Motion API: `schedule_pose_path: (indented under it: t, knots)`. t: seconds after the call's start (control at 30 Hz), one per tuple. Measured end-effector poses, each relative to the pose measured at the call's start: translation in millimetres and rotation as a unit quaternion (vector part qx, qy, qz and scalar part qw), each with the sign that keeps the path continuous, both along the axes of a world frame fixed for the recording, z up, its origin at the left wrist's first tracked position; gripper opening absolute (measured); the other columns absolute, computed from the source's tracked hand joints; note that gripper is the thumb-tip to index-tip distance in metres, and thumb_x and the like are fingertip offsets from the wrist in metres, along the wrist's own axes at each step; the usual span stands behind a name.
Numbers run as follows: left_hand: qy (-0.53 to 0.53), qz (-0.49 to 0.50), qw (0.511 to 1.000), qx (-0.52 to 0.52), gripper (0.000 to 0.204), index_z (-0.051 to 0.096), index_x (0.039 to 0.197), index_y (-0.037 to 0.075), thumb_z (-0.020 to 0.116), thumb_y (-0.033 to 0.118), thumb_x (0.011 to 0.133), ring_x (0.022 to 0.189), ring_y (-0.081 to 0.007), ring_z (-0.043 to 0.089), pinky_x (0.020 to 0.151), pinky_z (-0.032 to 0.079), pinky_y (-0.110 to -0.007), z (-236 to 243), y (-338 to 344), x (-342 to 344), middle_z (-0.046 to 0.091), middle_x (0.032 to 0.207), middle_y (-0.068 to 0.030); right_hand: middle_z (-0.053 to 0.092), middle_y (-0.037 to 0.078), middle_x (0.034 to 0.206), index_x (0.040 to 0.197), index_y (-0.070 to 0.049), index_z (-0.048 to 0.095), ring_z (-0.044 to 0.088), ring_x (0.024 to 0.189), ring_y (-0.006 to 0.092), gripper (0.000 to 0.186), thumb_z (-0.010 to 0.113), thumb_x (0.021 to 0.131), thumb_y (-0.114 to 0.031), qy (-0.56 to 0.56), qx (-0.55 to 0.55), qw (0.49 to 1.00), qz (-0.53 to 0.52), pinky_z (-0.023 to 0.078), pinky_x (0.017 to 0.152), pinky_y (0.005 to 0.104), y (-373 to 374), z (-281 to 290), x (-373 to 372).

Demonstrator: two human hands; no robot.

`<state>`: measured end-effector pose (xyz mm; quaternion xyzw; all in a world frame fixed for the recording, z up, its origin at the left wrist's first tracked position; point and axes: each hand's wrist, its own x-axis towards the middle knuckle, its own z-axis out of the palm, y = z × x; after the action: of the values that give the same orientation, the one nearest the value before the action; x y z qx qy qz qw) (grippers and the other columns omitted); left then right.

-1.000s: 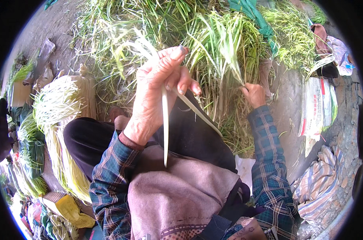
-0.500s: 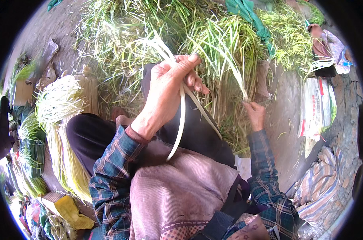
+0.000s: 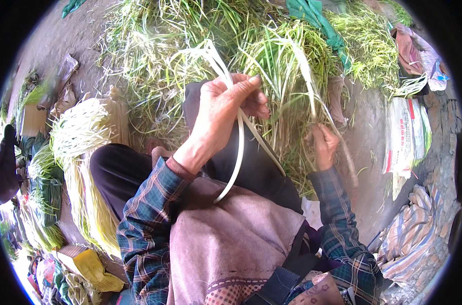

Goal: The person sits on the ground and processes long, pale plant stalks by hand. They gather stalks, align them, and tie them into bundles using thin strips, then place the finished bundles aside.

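Note:
My left hand [image 3: 228, 104] is raised in the middle, its fingers closed round a few long pale stalks [image 3: 236, 168] that look like blanched chives. Their lower ends hang in a curve above my lap, and the upper ends stick out past the thumb. To the right, my right hand [image 3: 324, 145] is closed in a pinch on a blurred, thin pale-green stalk [image 3: 306, 71] rising toward the pile. Another blurred stalk [image 3: 345, 147] slants down just right of that hand. Before me lies a large loose heap of green-and-white stalks [image 3: 165, 56].
A tidy bundle of pale stalks [image 3: 83, 132] lies on the left, with a yellow box-like thing [image 3: 91, 267] nearer me. More greens [image 3: 365, 46] lie far right beside a green cloth [image 3: 320, 23]. A white printed sack [image 3: 399, 132] and a striped sack [image 3: 409, 234] are at right.
My left hand has shifted slightly right, still holding its stalks. My right hand has turned a little, and a blurred stalk now slants down beside it.

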<state>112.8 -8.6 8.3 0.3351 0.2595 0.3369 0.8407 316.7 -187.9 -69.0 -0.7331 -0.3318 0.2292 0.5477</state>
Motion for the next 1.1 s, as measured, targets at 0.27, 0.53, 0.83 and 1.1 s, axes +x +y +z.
schedule_pose_path:
  t: [0.27, 0.53, 0.83, 1.1]
  knots:
    - [0.094, -0.067, 0.991, 0.067, 0.029, 0.056, 0.108, -0.008, 0.059, 0.012, 0.087, 0.078, -0.0211, 0.066, 0.072, 0.055, -0.031, -1, 2, 3, 0.066, 0.092, -0.0169, 0.062, 0.006, 0.069, 0.094, 0.002, 0.064, 0.056, 0.056, 0.0125, 0.017, 0.061, 0.087, -0.013, -0.248, 0.138, 0.950, 0.129, 0.044, 0.048, 0.0260, 42, 40, -37]
    - [0.104, -0.066, 0.988, 0.092, 0.015, 0.065, 0.091, -0.002, 0.067, 0.007, 0.079, 0.066, -0.0130, 0.063, 0.061, 0.053, -0.026, -5, -1, 8, 0.066, 0.078, -0.0080, 0.060, 0.011, 0.074, 0.086, 0.000, 0.062, 0.061, 0.069, 0.0251, 0.016, 0.069, 0.073, -0.007, -0.362, 0.148, 0.878, 0.277, 0.050, 0.067, 0.0395, 54, 30, -49]
    - [0.033, -0.050, 0.995, 0.077, 0.010, 0.066, 0.090, 0.000, 0.064, 0.005, 0.081, 0.069, -0.0130, 0.062, 0.063, 0.053, -0.027, -8, -2, 3, 0.066, 0.080, -0.0064, 0.065, 0.012, 0.099, 0.130, -0.005, 0.044, 0.060, 0.060, 0.0157, 0.071, 0.056, 0.082, -0.056, -0.030, -0.224, 0.974, 0.018, 0.050, 0.063, 0.0311, 39, -28, 56]
    - [0.066, -0.058, 0.992, 0.087, 0.011, 0.066, 0.090, 0.000, 0.064, 0.003, 0.079, 0.068, -0.0111, 0.061, 0.065, 0.051, -0.025, -6, -5, 8, 0.066, 0.078, -0.0055, 0.065, 0.012, 0.103, 0.108, -0.004, 0.064, 0.061, 0.087, 0.0138, 0.037, 0.061, 0.086, -0.033, -0.102, 0.121, 0.982, 0.103, 0.049, 0.076, 0.0278, 79, 50, 5]
